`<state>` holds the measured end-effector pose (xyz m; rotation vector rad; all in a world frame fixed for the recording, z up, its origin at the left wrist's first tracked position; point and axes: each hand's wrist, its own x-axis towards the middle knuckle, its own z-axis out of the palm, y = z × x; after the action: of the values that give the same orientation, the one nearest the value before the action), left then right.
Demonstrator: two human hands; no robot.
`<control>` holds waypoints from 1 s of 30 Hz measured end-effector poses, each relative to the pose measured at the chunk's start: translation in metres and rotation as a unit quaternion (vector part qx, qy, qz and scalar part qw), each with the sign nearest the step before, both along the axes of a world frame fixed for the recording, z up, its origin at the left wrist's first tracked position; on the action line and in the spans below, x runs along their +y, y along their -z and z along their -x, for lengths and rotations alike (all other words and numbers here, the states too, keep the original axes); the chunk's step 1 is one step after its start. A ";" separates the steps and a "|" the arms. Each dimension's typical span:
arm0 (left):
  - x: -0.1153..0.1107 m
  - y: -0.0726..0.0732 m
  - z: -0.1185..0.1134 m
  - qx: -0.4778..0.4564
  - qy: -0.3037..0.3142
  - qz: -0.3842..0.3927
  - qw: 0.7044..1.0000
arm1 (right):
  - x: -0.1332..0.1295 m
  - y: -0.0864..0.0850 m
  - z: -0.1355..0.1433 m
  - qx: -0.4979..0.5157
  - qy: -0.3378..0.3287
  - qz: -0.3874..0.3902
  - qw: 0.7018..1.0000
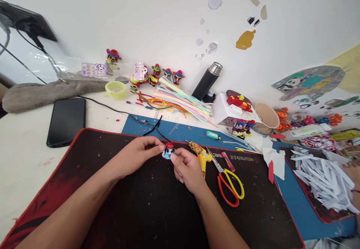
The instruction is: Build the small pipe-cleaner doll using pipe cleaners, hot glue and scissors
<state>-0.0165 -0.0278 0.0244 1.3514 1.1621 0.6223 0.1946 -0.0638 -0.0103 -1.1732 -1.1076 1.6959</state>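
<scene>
A small pipe-cleaner figure point(169, 150) with a red top and a light blue body is held upright above the black mat point(135, 211). My left hand point(144, 153) pinches it from the left side. From the right, my right hand point(188, 168) grips its lower edge between thumb and fingers. Just beyond my right hand lies a yellow hot glue gun point(203, 158), its nozzle pointing away. Beside that rest scissors point(229, 183) with one red and one yellow handle. Black pipe-cleaner pieces point(153, 126) lie behind the figure.
Behind the mat are a bundle of pastel pipe cleaners point(182, 101), a black thermos point(207, 81), a yellow-green cup point(116, 90) and several finished figures point(155, 74). A phone point(66, 122) lies at left. White paper strips point(323, 179) are heaped at right, near another person's hand point(354, 177).
</scene>
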 end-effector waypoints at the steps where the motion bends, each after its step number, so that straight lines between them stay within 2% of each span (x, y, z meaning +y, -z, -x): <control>1: 0.000 0.000 0.000 -0.001 0.000 0.000 1.000 | 0.000 0.000 0.000 -0.001 -0.001 0.000 1.000; 23: -0.001 -0.003 0.000 0.004 0.006 -0.003 1.000 | 0.001 0.002 -0.001 0.006 -0.003 0.000 1.000; 30: -0.002 0.001 0.000 0.007 0.002 0.000 1.000 | 0.002 0.001 -0.001 0.014 -0.001 0.001 1.000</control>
<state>-0.0167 -0.0294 0.0236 1.3606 1.1713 0.6107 0.1951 -0.0622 -0.0118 -1.1477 -1.0910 1.7112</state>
